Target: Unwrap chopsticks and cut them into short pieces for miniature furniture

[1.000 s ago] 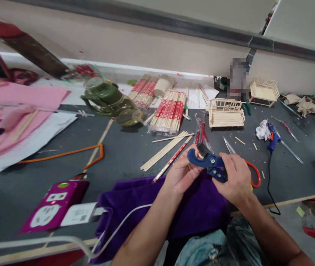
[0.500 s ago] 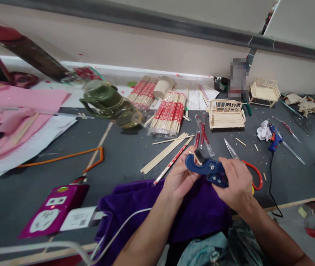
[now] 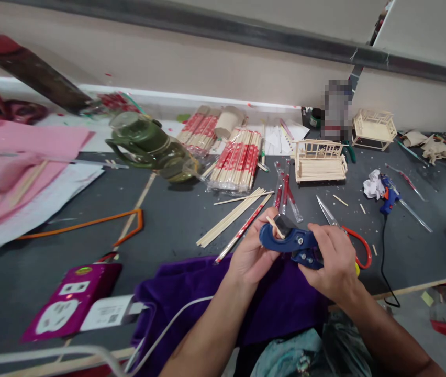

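Around the handles of a blue pipe cutter (image 3: 288, 240), the right hand (image 3: 332, 257), fingers wrapped closed; at the cutter's hooked mouth, the left hand (image 3: 251, 255), fingers curled in, apparently pinching a short wooden stick (image 3: 273, 224). Cutter lying crosswise, long axis from right grip to left fingers, mouth toward the left; stick just beside the black blade part (image 3: 283, 224), slanting across the cutter's length rather than along it, with the left hand the nearer of the two. Contact between stick and blade too small to tell, likewise any length hidden in the fingers. Beneath the cutter, a purple cloth (image 3: 281, 298). To the cutter's right, just past the right hand and partly behind it, red-handled scissors (image 3: 328, 212), the closest obstruction on that side. Beyond the cutter and to its left on the worktop (image 3: 171, 225), loose chopsticks (image 3: 231, 218) beside one red-wrapped chopstick (image 3: 242, 229); farther beyond, a plastic-bagged chopstick bundle (image 3: 236, 162) and, slightly right, a miniature wooden bench (image 3: 320, 170). Well right of the cutter, a blue glue gun (image 3: 390, 199); well left, a magenta power strip (image 3: 93, 280).
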`<state>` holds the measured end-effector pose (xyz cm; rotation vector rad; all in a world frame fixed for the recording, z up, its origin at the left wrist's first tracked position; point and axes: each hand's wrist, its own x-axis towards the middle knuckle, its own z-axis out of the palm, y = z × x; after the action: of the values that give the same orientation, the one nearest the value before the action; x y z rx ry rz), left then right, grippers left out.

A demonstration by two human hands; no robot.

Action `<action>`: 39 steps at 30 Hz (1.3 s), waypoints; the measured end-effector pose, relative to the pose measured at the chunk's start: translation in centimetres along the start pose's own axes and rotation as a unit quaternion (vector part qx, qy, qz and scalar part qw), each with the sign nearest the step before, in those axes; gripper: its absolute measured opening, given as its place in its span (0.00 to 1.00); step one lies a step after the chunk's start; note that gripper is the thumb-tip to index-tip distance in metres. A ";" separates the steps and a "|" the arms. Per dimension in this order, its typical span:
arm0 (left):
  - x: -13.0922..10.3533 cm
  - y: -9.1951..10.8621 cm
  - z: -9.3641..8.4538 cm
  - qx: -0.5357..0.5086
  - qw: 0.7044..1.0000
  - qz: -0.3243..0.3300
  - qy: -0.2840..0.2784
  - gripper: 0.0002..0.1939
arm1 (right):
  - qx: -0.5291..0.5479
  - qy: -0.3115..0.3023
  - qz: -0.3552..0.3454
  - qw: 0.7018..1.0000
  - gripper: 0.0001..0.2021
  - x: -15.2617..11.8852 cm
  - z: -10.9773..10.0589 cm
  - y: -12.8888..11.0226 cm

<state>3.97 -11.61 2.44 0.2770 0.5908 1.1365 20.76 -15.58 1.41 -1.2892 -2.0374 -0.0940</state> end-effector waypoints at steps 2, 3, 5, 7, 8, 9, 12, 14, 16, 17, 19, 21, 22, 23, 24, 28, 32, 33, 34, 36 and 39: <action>0.0 0.0 0.0 0.004 1.000 0.006 -0.004 0.25 | 0.006 -0.002 0.002 1.000 0.21 0.0 0.0 0.0; 0.0 0.1 -0.1 0.005 1.000 0.009 -0.007 0.25 | 0.010 -0.005 0.004 1.000 0.20 -0.1 0.0 0.0; 0.0 0.1 -0.2 0.006 1.000 0.011 -0.012 0.26 | 0.017 -0.011 0.007 1.000 0.19 -0.2 0.0 -0.1; 0.0 0.1 -0.3 0.007 1.000 0.012 -0.015 0.26 | 0.025 -0.016 0.007 1.000 0.19 -0.2 0.0 -0.1; 0.0 0.1 -0.3 0.008 1.000 0.011 -0.017 0.26 | 0.028 -0.019 0.008 0.999 0.19 -0.3 0.0 -0.2; 0.0 0.1 -0.3 0.010 1.000 0.010 -0.019 0.26 | 0.031 -0.021 0.010 0.999 0.18 -0.3 0.0 -0.2; 0.0 0.1 -0.3 0.010 1.000 0.008 -0.023 0.26 | 0.035 -0.021 0.015 0.999 0.17 -0.2 -0.1 -0.3; 0.0 0.1 -0.2 0.010 1.000 0.007 -0.023 0.25 | 0.031 -0.022 0.015 0.999 0.17 -0.2 -0.1 -0.4; -0.1 0.0 -0.3 0.011 1.000 0.008 -0.025 0.25 | 0.029 -0.029 0.012 0.999 0.17 -0.2 -0.2 -0.5; -0.1 0.0 -0.3 0.013 1.000 0.007 -0.027 0.25 | 0.028 -0.033 0.011 0.999 0.17 -0.3 -0.2 -0.5; -0.1 -0.1 -0.4 0.014 0.999 0.007 -0.028 0.24 | 0.024 -0.035 0.010 0.999 0.16 -0.3 -0.2 -0.6; -0.1 -0.1 -0.4 0.013 1.000 0.006 -0.027 0.24 | 0.018 -0.036 0.011 0.999 0.15 -0.4 -0.2 -0.7; -0.1 0.0 -0.3 0.014 1.000 0.007 -0.027 0.24 | 0.016 -0.036 0.010 0.999 0.15 -0.4 -0.2 -0.7; -0.1 0.0 -0.2 0.016 0.999 0.008 -0.030 0.24 | 0.015 -0.038 0.009 0.999 0.15 -0.4 -0.2 -0.7; -0.1 0.0 -0.1 0.021 0.999 0.012 -0.034 0.24 | 0.012 -0.037 0.008 0.999 0.15 -0.4 -0.2 -0.7; -0.1 0.2 0.4 0.050 0.998 0.033 -0.030 0.25 | 0.001 -0.019 0.008 1.000 0.20 -0.1 -0.3 -0.5; -0.1 0.1 0.4 0.068 0.996 0.040 -0.029 0.27 | 0.033 -0.034 0.025 0.999 0.22 0.1 -0.6 -0.4; -0.1 0.1 0.3 0.070 0.996 0.040 -0.033 0.27 | 0.038 -0.038 0.028 0.998 0.22 0.1 -0.7 -0.5; -0.1 0.1 0.2 0.070 0.996 0.041 -0.036 0.27 | 0.040 -0.040 0.030 0.998 0.22 0.1 -0.7 -0.5; -0.1 0.1 0.2 0.071 0.996 0.041 -0.041 0.27 | 0.045 -0.040 0.033 0.998 0.21 0.1 -0.9 -0.6; 0.0 0.1 0.1 0.073 0.996 0.041 -0.038 0.27 | 0.056 -0.049 0.036 0.997 0.21 0.0 -0.9 -0.6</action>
<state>3.90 -11.58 2.61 0.4716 0.5994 1.1581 20.77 -16.24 2.31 -1.3189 -2.0448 0.1168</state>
